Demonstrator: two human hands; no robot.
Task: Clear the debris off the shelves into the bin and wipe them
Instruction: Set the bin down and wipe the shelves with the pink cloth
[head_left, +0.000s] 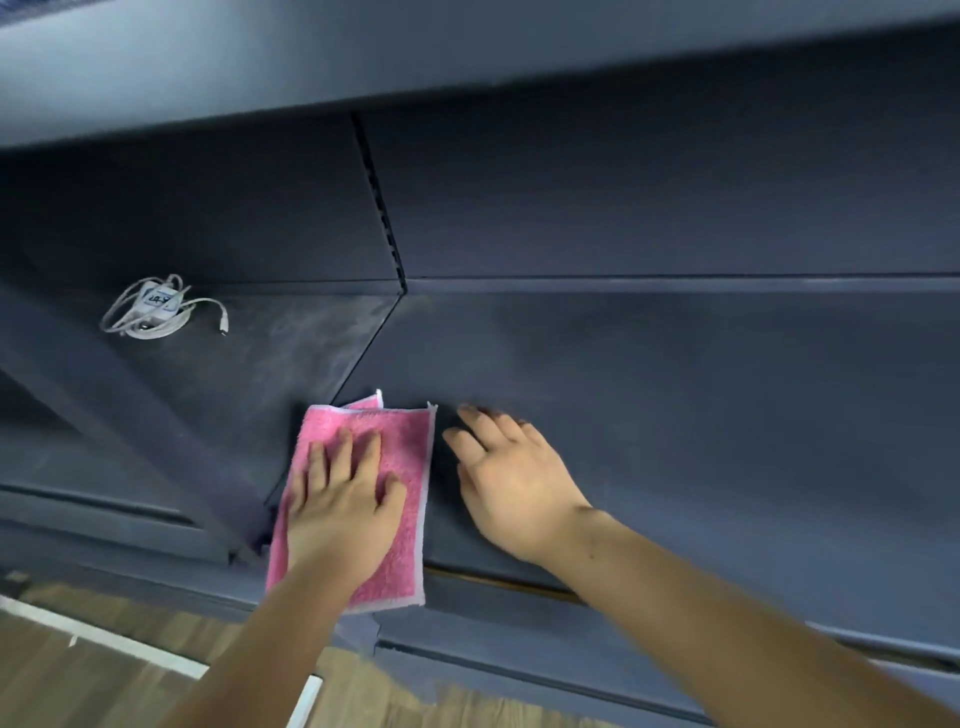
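Note:
A folded pink cloth (402, 525) lies flat on the dark grey shelf (701, 395), across the seam between two shelf sections near the front edge. My left hand (343, 499) presses down on the cloth with straight, spread fingers. Just to the right of the cloth, my right hand (511, 478) rests flat on the bare shelf with its fingers stretched forward, holding nothing. The left shelf section (249, 374) shows pale dusty smears. No bin is in view.
A white charger with a coiled cable (156, 306) lies at the back left of the left section. A slotted upright (382, 202) divides the back panels. Another shelf (260, 57) overhangs above. Wooden floor with a white line (104, 654) shows below.

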